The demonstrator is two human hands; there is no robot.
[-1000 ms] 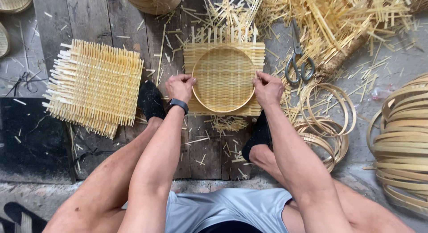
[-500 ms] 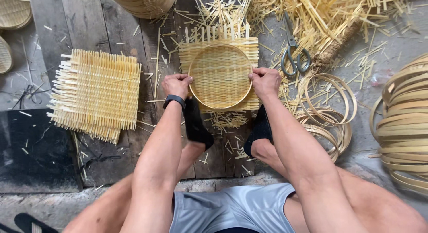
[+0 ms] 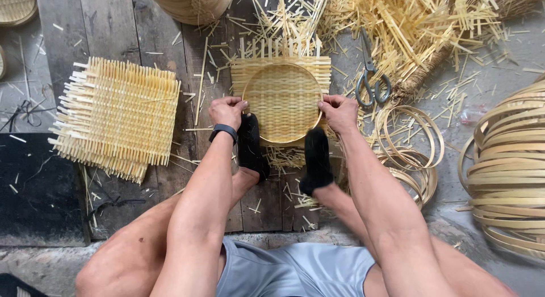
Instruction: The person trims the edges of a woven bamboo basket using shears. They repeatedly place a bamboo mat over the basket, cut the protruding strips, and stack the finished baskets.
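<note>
Both hands, left hand (image 3: 227, 111) and right hand (image 3: 339, 112), close their grip on the round hoop (image 3: 282, 103) seated in the woven mat (image 3: 250, 75); beyond the grip, strip ends remain untrimmed.

Soft, even daylight fills the scene, bright enough to show the weave in the round bamboo tray (image 3: 283, 103) clearly. Shadows are faint and short; the darkest patches sit under the feet and beside the forearms. No glare anywhere, though the pale heap of bamboo splints (image 3: 414, 24) at the top right runs slightly washed out. Focus is sharp at the centre. The near thighs and shorts at the bottom edge look softer and stretched by the wide lens.
</note>
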